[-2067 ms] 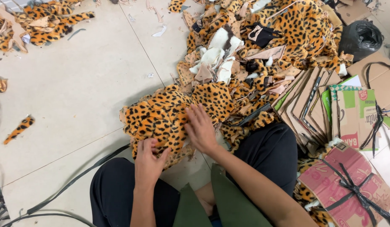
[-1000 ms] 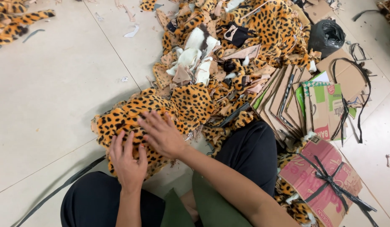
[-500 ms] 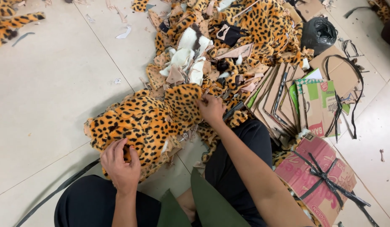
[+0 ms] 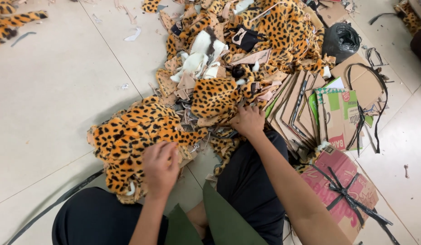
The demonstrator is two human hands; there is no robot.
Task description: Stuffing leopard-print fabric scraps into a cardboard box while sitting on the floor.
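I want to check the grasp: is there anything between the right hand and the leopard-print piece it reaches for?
Nothing visible. The right hand already touches the lower edge of the leopard-print piece at the pile's edge, and the left hand rests on the leopard-print stack.

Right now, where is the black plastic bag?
In the head view the black plastic bag sits on the floor at the upper right, beside the leopard-print fabric heap and just above the flattened cardboard sheets.

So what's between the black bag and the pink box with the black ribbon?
In the head view, flattened cardboard boxes lie between the black bag and the pink box.
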